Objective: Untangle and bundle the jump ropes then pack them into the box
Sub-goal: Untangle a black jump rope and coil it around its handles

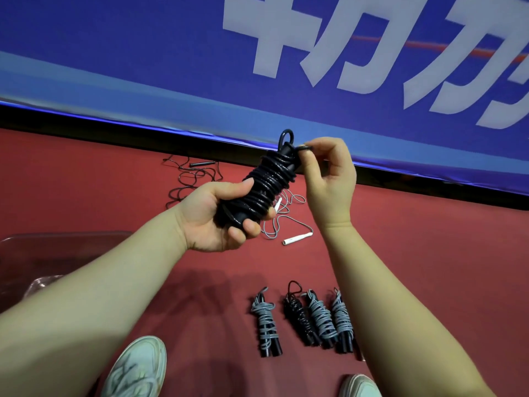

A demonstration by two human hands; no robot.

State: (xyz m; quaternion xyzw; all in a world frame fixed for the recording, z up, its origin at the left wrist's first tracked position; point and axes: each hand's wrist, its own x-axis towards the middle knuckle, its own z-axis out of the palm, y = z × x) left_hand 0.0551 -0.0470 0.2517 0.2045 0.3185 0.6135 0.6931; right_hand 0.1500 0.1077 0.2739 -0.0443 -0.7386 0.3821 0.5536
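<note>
While the left hand [211, 219] curls its fingers [243, 233] round the lower end of the black rope bundle [267, 181], the right hand [329, 179] pinches a loop at its top. Held above the red floor [429, 253], the bundle slants up to the right. What the clear box [65, 234] at left holds cannot be told.
</note>
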